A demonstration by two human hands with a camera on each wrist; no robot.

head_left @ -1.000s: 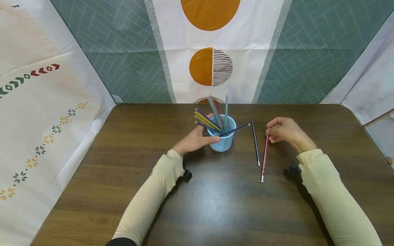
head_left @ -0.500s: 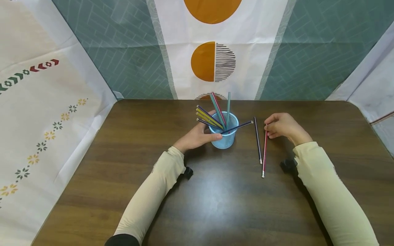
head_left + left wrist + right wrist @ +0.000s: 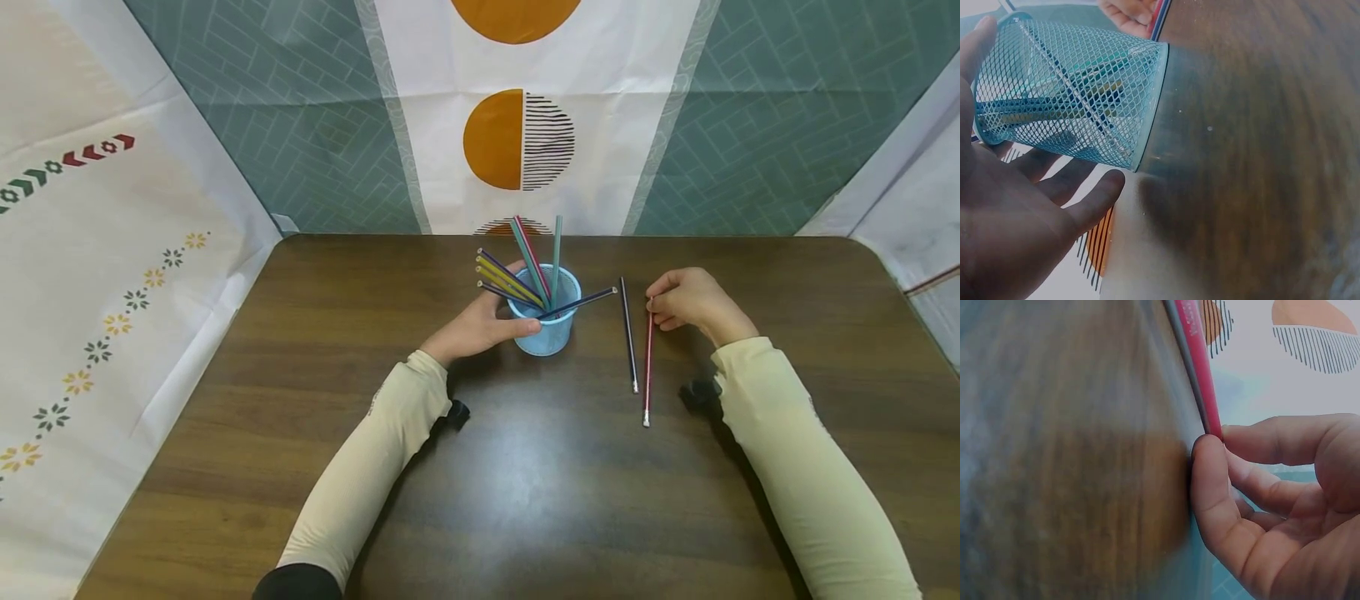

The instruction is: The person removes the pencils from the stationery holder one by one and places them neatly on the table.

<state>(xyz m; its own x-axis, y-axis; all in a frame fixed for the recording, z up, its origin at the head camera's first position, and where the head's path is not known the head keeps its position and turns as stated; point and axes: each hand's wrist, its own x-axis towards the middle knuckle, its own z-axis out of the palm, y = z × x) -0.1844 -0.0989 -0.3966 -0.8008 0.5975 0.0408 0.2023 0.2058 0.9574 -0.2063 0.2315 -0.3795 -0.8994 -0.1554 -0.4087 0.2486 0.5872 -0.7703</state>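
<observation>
My left hand (image 3: 480, 329) holds a light blue mesh pencil cup (image 3: 545, 340) upright, its thumb across the near side of the rim. The left wrist view shows the other fingers spread along the mesh wall (image 3: 1072, 94). Several pencils in blue, yellow, teal and red lean out of the cup; one dark blue pencil (image 3: 585, 302) slants over the rim to the right. On the right, my right hand (image 3: 697, 304) pinches a red pencil (image 3: 648, 367) at its far end between thumb and fingertips. Its eraser end points toward me.
A dark pencil (image 3: 628, 333) with a white eraser lies between the cup and the red pencil, nearly parallel to it. The brown wooden table (image 3: 525, 500) ends at a patterned cloth backdrop (image 3: 337, 125) behind the cup.
My right hand has shifted slightly left with the red pencil, which has turned a little to lie more in line with the dark pencil. The left hand stays on the cup.
</observation>
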